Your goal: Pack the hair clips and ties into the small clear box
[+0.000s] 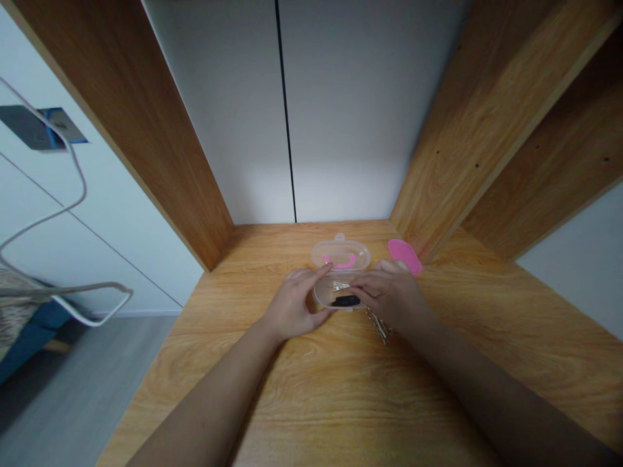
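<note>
A small clear plastic case (322, 297) lies open on the wooden surface, its lid (363, 251) folded back and showing a pink handle (345, 265). My left hand (294, 301) grips the left end of the case between thumb and fingers. Inside sit a black object (344, 301), too small to name, and shiny metal clips (339, 286). My right hand (389, 290) reaches over the case's right end, fingertips pinched at one of those clips. Partly under that hand, more metal clips (379, 326) lie in a loose pile on the wood.
A flat pink piece (405, 255) rests behind my right hand, close to the wooden post (438, 194). White panels (341, 130) close off the back. Another upright board (160, 143) stands at left, with a white cable (80, 168) hanging beyond it.
</note>
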Tool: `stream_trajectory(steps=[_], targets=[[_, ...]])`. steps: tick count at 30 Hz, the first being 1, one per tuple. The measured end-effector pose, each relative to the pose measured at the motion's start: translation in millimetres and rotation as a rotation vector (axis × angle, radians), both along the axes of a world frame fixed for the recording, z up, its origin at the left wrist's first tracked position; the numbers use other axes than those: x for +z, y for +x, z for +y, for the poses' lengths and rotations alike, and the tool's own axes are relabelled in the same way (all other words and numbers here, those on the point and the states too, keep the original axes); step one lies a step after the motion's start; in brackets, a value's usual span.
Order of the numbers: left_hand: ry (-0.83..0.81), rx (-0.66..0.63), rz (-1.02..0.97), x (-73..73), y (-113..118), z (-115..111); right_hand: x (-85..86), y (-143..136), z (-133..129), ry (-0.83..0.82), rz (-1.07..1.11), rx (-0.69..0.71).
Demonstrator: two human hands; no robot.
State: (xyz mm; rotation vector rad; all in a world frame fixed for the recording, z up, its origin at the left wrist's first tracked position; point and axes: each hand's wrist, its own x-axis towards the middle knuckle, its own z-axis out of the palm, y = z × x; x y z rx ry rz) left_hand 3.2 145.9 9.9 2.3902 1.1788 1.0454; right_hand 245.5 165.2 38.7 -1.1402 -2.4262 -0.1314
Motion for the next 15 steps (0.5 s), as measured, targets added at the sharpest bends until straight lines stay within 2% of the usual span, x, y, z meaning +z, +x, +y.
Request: stream_trajectory(steps=[9, 12, 15], targets=[[-0.002, 0.0, 0.009, -2.2, -0.4, 0.8, -3.6, 0.7, 2.3, 0.03, 0.106, 0.008], [-0.01, 0.068, 0.021, -5.7, -1.0, 3.5, -1.7, 2.3, 3.5, 0.059, 0.228, -0.026], [-0.011, 0.213, 0.033, -9.9, -3.1, 8.1, 3.2, 7.0, 4.7, 0.036, 0.273, -0.085]])
